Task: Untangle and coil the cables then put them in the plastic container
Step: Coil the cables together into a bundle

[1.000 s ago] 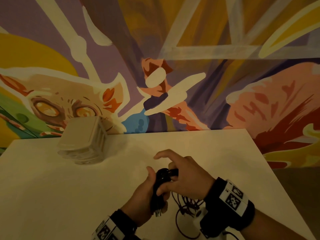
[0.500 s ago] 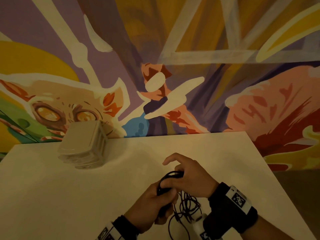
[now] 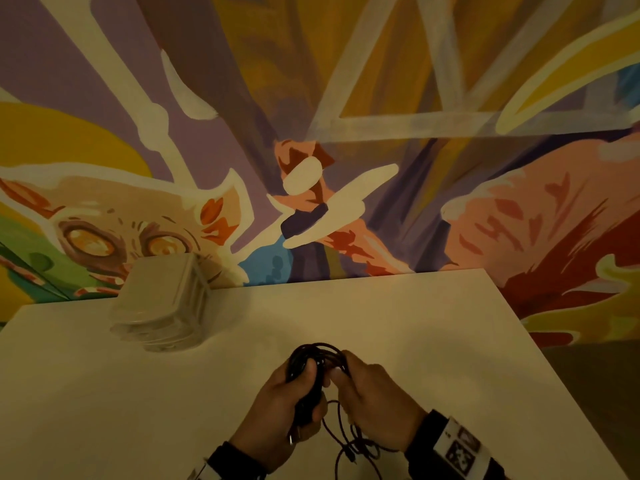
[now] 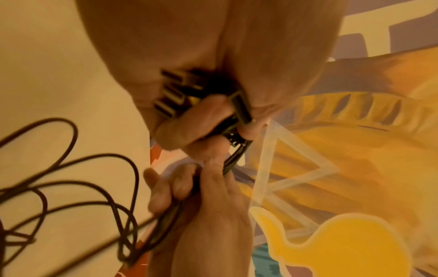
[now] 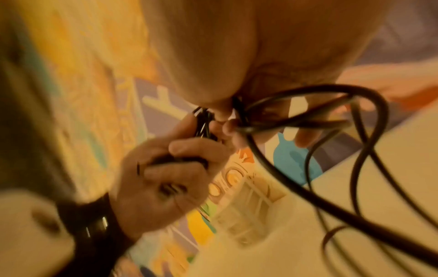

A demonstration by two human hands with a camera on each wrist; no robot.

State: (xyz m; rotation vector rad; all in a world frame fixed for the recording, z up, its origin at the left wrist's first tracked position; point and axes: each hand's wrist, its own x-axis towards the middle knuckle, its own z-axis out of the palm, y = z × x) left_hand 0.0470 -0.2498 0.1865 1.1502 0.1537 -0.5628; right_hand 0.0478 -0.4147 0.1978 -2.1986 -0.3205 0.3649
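My hands have dropped nearer and closed in: the coil (image 3: 317, 355) now sits gripped between them over the near worktop (image 3: 138, 393). Left hand (image 3: 277, 407) wraps the bundle and its plugs (image 4: 173, 93); right hand (image 3: 374, 393) pinches the loops from the right. Cable is light, limp and springy, I reckon, so it's best held where the loops cross. The loose tail (image 3: 346, 441) trails below, still tangled, and could snag. The container (image 3: 162, 306) waits far left, well apart, seemingly lidded. Mural wall (image 3: 346, 133) behind.
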